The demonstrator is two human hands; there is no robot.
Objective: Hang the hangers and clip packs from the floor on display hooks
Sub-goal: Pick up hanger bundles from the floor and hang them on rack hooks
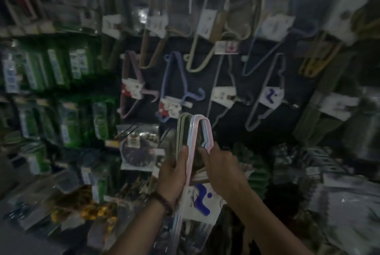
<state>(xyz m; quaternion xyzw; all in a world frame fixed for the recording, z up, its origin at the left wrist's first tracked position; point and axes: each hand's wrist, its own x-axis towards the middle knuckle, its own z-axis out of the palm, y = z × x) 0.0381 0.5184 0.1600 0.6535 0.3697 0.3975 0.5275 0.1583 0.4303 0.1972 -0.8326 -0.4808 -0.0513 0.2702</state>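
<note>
Hanger bundle (195,131) clamped in left fingers (182,157), right fingers (204,152) at its edge, grip unclear, dark panel (230,131) above

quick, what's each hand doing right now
Left hand: grips the hanger pack.
Right hand: fingers at the pack's upper end; whether they pinch it cannot be told.

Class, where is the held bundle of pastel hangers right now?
Head view, lower centre: the hanger bundle is held, left hand on its side, right hand at its pink end, below the blue hanger pack on the dark wall.
</note>
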